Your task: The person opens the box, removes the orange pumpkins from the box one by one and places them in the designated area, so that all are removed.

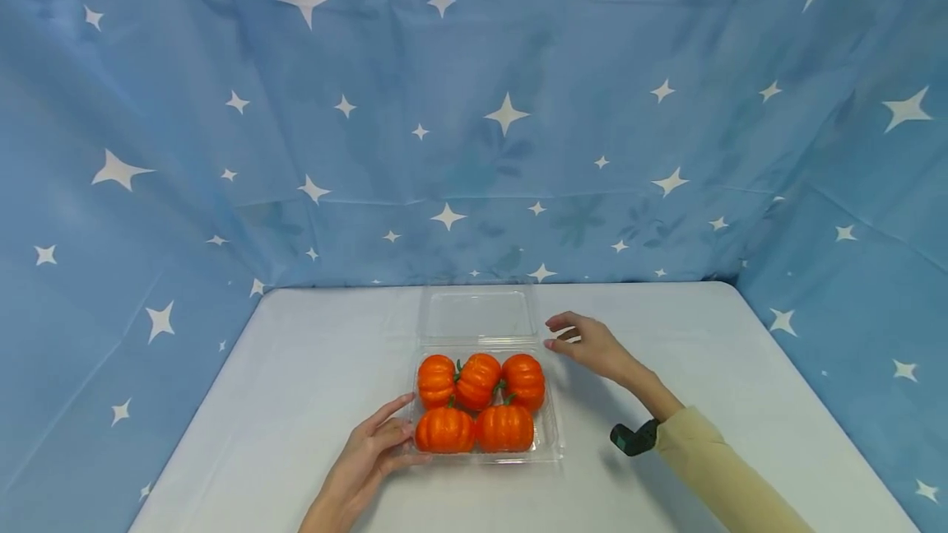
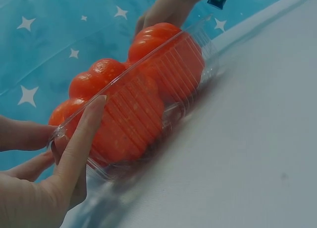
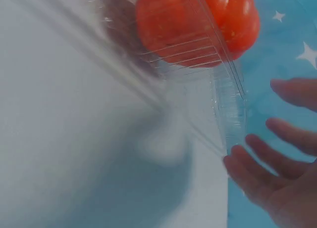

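Several small orange pumpkins [image 1: 505, 429] with green stems sit in a clear plastic clamshell container [image 1: 548, 442], two in the front row and the others behind. Its lid [image 1: 477, 315] is folded back, away from the person. My left hand [image 1: 363, 455] holds the container at its front left corner. In the left wrist view, the thumb [image 2: 81, 134] lies along the ribbed front wall and other fingers are at the left side. My right hand [image 1: 588, 345] is beside the lid's right edge near the hinge, fingers spread and slightly bent, with nothing in them.
The container stands on a white table [image 1: 296, 377] near its middle. A blue curtain [image 1: 474, 146] with white stars surrounds the back and sides. A dark band [image 1: 635, 437] is on the right wrist, below a pale yellow sleeve [image 1: 722, 467].
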### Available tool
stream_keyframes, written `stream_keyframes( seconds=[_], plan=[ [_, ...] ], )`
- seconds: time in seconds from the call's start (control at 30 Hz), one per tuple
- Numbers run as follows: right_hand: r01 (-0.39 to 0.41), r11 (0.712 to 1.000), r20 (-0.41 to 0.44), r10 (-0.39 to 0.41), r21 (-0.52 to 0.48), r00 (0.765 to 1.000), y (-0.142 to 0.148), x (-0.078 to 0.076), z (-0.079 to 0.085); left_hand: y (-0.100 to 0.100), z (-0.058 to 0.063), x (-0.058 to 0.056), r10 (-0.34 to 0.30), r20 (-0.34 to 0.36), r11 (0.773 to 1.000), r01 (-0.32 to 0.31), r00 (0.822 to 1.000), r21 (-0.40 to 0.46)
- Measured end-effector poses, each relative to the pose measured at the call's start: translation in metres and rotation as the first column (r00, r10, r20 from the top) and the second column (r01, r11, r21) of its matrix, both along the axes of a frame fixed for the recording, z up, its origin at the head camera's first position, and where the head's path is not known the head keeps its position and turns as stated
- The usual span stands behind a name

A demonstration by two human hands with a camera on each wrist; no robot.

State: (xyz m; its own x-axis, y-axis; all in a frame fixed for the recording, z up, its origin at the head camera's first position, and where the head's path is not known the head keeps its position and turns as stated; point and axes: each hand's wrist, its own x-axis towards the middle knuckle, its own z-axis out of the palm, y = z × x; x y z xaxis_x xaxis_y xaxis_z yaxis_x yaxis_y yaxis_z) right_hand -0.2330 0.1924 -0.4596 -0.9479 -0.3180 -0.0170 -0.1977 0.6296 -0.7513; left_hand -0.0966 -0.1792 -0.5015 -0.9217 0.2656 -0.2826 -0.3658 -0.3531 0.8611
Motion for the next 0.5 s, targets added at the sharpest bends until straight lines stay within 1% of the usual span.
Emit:
stream_keyframes(
  seconds=[0.1,0.23,0.3,0.4,0.5],
  plan=[
    [-0.070,0.998,-0.048,0.070,-0.002,0.996,0.001,0.009,0.004,0.000,-0.001,0.001,-0.011,0.013,1.000,0.010,1.000,0.010],
    [-0.171,0.985,-0.099,0.172,0.018,0.980,-0.001,0.020,0.012,0.000,-0.001,0.001,-0.017,0.021,0.999,0.017,1.000,0.027],
    [-0.218,0.975,-0.129,0.223,0.049,0.966,-0.004,0.024,0.015,-0.001,-0.002,0.001,-0.022,0.022,0.999,0.022,1.000,0.029],
    [-0.283,0.953,-0.185,0.300,0.110,0.936,-0.010,0.029,0.020,-0.001,-0.002,-0.001,-0.034,0.021,0.999,0.033,0.999,0.024],
    [-0.335,0.931,-0.213,0.359,0.142,0.909,-0.016,0.031,0.023,-0.002,-0.002,-0.002,-0.044,0.027,0.999,0.044,0.999,0.021]
  ],
)
